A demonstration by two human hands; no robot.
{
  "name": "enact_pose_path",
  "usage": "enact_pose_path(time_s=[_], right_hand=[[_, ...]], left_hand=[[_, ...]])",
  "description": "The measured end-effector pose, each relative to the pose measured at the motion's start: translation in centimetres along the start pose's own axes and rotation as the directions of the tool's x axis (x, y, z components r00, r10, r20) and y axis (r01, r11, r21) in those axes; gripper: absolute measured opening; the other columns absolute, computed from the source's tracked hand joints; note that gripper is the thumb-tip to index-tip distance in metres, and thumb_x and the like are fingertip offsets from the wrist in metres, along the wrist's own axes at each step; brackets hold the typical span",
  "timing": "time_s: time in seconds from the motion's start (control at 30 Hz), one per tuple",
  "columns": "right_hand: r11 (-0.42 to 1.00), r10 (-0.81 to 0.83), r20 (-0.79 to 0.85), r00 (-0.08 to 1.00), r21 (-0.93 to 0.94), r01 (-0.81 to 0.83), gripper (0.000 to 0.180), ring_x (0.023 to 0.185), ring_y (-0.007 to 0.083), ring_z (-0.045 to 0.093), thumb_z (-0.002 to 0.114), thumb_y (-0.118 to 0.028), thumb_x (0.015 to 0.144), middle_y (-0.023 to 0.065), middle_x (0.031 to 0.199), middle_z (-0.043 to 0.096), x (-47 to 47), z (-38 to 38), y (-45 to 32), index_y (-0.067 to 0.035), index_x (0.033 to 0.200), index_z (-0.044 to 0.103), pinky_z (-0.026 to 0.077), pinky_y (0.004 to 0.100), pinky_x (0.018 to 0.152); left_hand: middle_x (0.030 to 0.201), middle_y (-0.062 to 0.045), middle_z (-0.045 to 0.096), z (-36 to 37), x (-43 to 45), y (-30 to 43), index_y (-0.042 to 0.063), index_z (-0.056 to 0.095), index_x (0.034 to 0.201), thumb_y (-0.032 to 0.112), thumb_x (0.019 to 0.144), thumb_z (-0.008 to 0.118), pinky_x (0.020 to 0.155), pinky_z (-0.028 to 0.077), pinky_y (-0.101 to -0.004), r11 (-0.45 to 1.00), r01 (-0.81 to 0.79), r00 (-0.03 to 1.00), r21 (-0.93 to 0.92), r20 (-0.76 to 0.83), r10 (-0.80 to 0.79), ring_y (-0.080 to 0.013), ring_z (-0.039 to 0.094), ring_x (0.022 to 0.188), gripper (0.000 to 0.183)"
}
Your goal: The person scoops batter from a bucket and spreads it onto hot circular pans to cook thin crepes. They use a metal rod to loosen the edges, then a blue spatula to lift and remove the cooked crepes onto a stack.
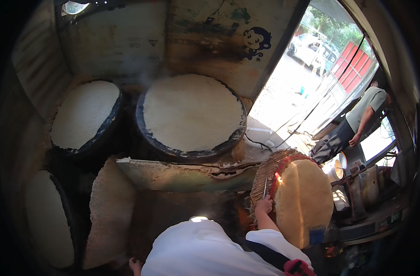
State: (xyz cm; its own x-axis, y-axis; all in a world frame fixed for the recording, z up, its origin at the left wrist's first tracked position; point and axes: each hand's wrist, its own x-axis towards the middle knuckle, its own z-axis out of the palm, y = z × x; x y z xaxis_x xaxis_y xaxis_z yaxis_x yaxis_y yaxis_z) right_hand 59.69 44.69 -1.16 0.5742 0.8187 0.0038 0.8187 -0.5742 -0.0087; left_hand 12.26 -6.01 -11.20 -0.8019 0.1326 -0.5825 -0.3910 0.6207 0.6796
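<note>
My right hand [264,206] is closed around a thin, light-coloured rod or blade [265,186] at the edge of a woven straw mat [270,167]. On that mat lies a large tan folded flatbread or stack of flatbreads [308,200], just right of the hand. Only part of my left hand [135,265] shows, low beside my white shirt, and its grip is unclear. Ahead, a pale round sheet of batter [192,112] covers a big black griddle [182,153]. Two more batter sheets lie on griddles at the upper left [87,112] and lower left [49,220].
A rough low wall [186,176] separates me from the griddles, with an upright slab [110,214] at its left. A person [358,117] stands at the right by white buckets [334,169]. Dark cables [310,112] cross the bright doorway. Steam rises behind the griddles.
</note>
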Motion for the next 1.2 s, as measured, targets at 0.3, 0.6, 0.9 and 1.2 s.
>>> enact_pose_path(time_s=[0.3, 0.6, 0.9, 1.2], right_hand=[[0.999, 0.041, -0.045, 0.998, -0.017, -0.042, 0.056, 0.106, 0.0263, 0.05, 0.067, -0.034, 0.074, 0.01, 0.108, 0.054, -6.8, -1.2, -0.3, -0.01, 0.119, 0.045, 0.045, 0.0414, 0.082], [0.991, 0.123, 0.21, 0.97, -0.067, -0.112, 0.055, 0.107, 0.0289, 0.055, 0.069, -0.021, 0.073, 0.0155, 0.118, 0.053, -6.3, 0.5, -0.7, -0.006, 0.12, 0.045, 0.048, 0.0421, 0.083], [0.732, 0.051, -0.106, 0.993, 0.68, 0.035, 0.025, 0.084, 0.041, 0.06, 0.059, -0.013, 0.076, 0.0258, 0.087, 0.062, -8.5, 2.4, -9.1, 0.007, 0.09, 0.056, 0.047, 0.0449, 0.073], [0.355, -0.777, 0.136, 0.614, 0.9, 0.251, 0.053, 0.071, 0.0158, 0.054, 0.058, -0.013, 0.082, 0.0118, 0.093, 0.062, -23.4, -4.6, -32.4, -0.003, 0.131, 0.041, 0.046, 0.0292, 0.069]], left_hand=[[0.093, -0.01, 0.055, -6.8, 5.4, -5.6, 0.0, 0.051, 0.109, -0.007, 0.07, 0.057, 0.058, 0.048, -0.0331, 0.999, 0.025, 1.0, -0.035, -0.01, -0.025, -0.0197, 0.057, 0.072, 0.04], [0.085, -0.013, 0.057, -8.9, 5.7, -6.7, -0.002, 0.05, 0.112, -0.004, 0.071, 0.058, 0.05, 0.047, -0.0342, 0.999, -0.015, 0.999, -0.04, -0.043, 0.013, -0.0207, 0.058, 0.066, 0.042], [0.08, -0.012, 0.063, -11.9, 0.2, -2.8, -0.002, 0.058, 0.103, 0.002, 0.074, 0.063, 0.052, 0.048, -0.0292, 0.974, 0.162, 0.987, -0.156, 0.031, -0.159, -0.018, 0.059, 0.06, 0.03], [0.083, -0.011, 0.064, -10.9, 0.0, -2.2, 0.001, 0.054, 0.11, 0.001, 0.078, 0.056, 0.051, 0.048, -0.0293, 0.959, 0.28, 0.958, -0.048, 0.084, -0.275, -0.0168, 0.062, 0.063, 0.032]])
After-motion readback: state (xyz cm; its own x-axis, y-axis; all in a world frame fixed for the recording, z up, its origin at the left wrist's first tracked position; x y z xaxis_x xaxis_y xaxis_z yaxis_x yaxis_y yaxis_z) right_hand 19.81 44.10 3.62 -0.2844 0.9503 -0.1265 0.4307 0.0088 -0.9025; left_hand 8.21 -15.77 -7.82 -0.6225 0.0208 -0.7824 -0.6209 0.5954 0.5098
